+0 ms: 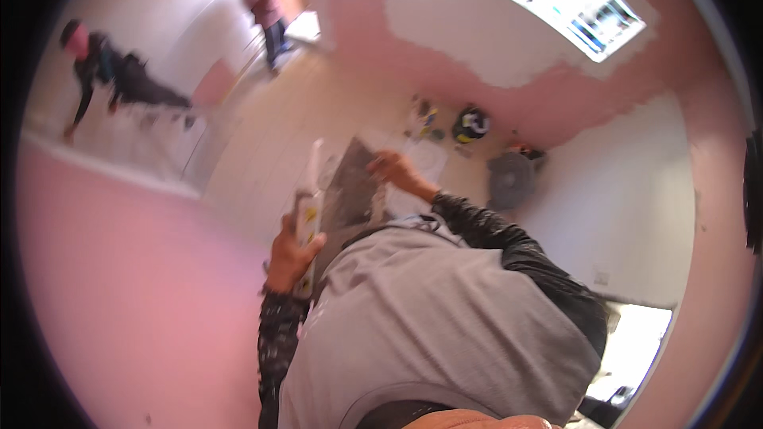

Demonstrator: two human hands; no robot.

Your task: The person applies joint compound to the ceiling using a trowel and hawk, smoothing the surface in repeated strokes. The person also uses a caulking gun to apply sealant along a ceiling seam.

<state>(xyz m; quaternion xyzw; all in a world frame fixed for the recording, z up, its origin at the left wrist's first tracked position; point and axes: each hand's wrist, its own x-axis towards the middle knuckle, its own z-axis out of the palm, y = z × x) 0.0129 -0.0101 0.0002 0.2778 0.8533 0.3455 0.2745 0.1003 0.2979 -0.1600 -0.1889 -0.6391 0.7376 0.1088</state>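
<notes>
My left hand is wrapped around a long, pale rectangular piece with yellow marks, held upright beside the pink wall. Its exact kind is not clear. Further right, my right hand has its fingers curled at the edge of a grey, flat, pointed plate that looks smeared with plaster. Blur hides how the fingers meet it. A thin white strip stands above the pale piece. Both forearms wear dark, white-spattered sleeves, and my grey shirt covers much of the lower view.
Pink wall rises close on my left. A dark round bucket-like thing and a black bundle lie on the pale floor by the far wall. One person stands ahead; another leans at the far left.
</notes>
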